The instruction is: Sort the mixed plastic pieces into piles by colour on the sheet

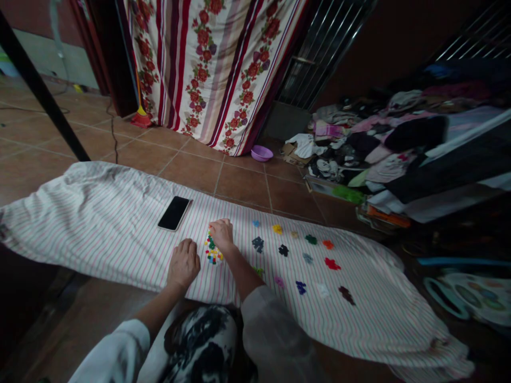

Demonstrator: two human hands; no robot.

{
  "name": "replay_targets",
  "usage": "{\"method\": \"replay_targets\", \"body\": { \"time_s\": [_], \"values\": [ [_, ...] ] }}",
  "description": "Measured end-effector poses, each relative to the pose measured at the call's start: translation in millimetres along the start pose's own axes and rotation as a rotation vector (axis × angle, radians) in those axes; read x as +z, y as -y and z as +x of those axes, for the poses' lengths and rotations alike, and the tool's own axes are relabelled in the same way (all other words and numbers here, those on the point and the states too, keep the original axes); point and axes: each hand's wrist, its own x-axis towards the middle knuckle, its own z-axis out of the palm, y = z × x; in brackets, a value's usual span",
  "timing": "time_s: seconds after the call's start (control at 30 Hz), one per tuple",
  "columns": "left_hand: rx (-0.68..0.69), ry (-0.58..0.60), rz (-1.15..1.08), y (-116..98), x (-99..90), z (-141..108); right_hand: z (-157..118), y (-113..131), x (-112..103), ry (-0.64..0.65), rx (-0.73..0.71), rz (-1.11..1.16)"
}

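Note:
My left hand (pixel 184 264) rests on the striped cloth (pixel 131 213), left of a mixed pile of tiny coloured pieces (pixel 213 250). Its fingers are curled in, and nothing shows in them. Over the far end of that pile, my right hand (pixel 222 234) points down with its fingertips pinched together; whatever is between them is hidden. To the right, small heaps sorted by colour lie in rows, among them a yellow heap (pixel 277 229), a dark grey heap (pixel 257 244), a red heap (pixel 332 264), a purple heap (pixel 301 288) and a brown heap (pixel 346 295).
A smartphone (pixel 174 213) lies on the cloth beyond my left hand. Past the table, a purple basin (pixel 262 153) and a broom (pixel 141 118) stand on the tiled floor near a floral curtain (pixel 203 69). Clothes are piled (pixel 375 133) at the right.

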Motion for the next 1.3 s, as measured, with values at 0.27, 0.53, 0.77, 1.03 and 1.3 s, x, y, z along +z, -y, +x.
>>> {"method": "replay_targets", "body": {
  "time_s": [0.27, 0.53, 0.77, 1.03, 1.3],
  "values": [
    [0.071, -0.049, 0.024, 4.9, 3.9, -2.3, -4.9, 5.4, 1.9, -0.051, 0.033, 0.037],
    [0.104, -0.08, 0.007, 6.7, 5.2, -2.8, -14.3, -0.6, -2.8, -0.138, 0.061, 0.133],
    [0.111, -0.074, -0.013, 7.7, 5.9, -2.8, -30.1, -15.8, -10.2, -0.156, 0.19, 0.219],
    [0.117, -0.075, -0.022, 9.6, 8.2, -3.7, -46.3, -56.0, -8.8, -0.268, 0.315, 0.494],
    [0.119, -0.078, -0.024, 9.3, 5.4, -1.7, -58.4, -92.6, -11.1, -0.36, 0.357, 0.68]
  ]
}}
